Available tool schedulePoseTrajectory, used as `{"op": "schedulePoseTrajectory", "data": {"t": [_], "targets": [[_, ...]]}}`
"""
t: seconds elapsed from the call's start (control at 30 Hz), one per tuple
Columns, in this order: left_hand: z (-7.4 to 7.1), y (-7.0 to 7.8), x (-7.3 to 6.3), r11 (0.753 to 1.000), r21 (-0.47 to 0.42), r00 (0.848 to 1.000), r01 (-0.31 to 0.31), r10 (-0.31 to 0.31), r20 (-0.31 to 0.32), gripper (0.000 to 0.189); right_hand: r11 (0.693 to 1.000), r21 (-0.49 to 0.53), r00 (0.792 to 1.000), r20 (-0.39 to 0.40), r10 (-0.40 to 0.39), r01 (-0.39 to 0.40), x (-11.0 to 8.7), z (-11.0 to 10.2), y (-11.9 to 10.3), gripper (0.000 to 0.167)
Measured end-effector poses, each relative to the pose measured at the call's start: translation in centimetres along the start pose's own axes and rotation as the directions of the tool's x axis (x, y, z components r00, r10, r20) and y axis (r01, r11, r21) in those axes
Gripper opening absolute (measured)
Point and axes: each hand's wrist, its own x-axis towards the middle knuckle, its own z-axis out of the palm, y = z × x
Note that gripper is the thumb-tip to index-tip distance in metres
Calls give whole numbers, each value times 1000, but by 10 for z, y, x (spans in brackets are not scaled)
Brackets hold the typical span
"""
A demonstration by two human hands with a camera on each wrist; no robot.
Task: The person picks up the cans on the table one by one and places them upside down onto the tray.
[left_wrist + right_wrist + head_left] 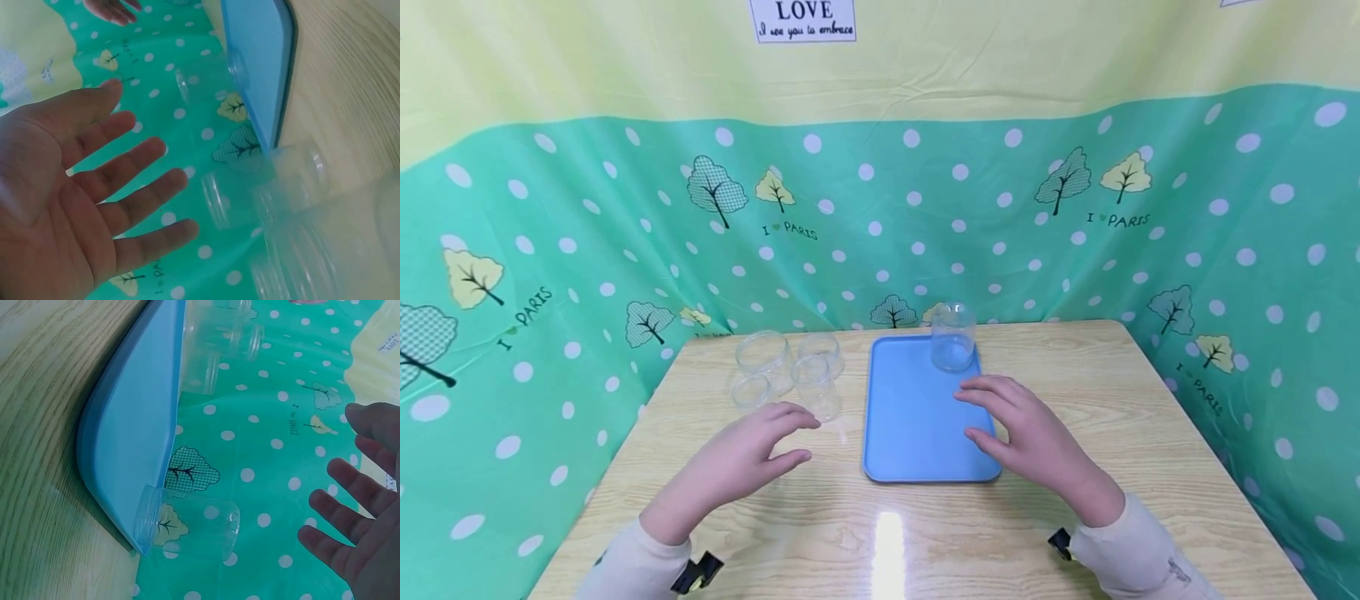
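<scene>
1 clear jar (pixel 953 340) stands near the far right corner of the blue tray (pixel 925 425), whose raised rim (pixel 932 480) probably stops slides. Left hand (pixel 754 443) and right hand (pixel 1028 432)? Relaxed, gripping nothing.

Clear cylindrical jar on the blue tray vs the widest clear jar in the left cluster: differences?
The clear cylindrical jar stands on the blue rectangular tray; the widest clear jar stands on the light brown table.
The tray jar looks slimmer, the widest jar broader.
The tray jar stands alone; the widest jar is grouped with other clear containers.
Both are transparent and upright.
</scene>
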Motion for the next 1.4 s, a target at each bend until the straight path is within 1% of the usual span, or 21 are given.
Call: {"op": "schedulePoseTrajectory", "data": {"t": [0.13,0.3,0.47,0.6,0.7,0.83,0.93,1.07,1.27,1.4], "targets": [[-5,-5,-1,999,44,1000,0,1,-6,34,1000,-6,1000,-13,-16,16,0,0,1,54],[-7,-15,-1,998,63,1000,8,-8,-7,34,1000,-12,1000,-1,10,-10,-2,0,2,54],[-6,-23,-2,997,68,999,22,-24,26,36,999,-10,999,13,36,-36,-3,0,3,53],[-7,-27,-4,997,65,997,38,-42,64,38,999,-17,999,19,44,-44,-3,2,3,51],[-9,-29,-5,997,52,992,59,-64,105,40,999,-19,998,30,50,-49,-4,2,3,50],[-12,-31,-7,995,29,981,97,-100,164,43,998,-19,997,53,55,-54,-3,2,2,48],[-14,-31,-7,994,18,975,104,-106,196,45,998,-19,996,63,60,-59,-3,1,2,48],[-14,-32,-7,995,7,969,100,-99,227,47,998,-21,996,67,64,-63,-2,-1,0,48],[-11,-33,-6,990,-2,951,140,-134,277,51,997,-18,994,80,70,-69,-1,-2,0,48],[-11,-33,-7,990,0,951,143,-137,278,51,997,-22,993,91,74,-72,-2,-3,0,47]]}}
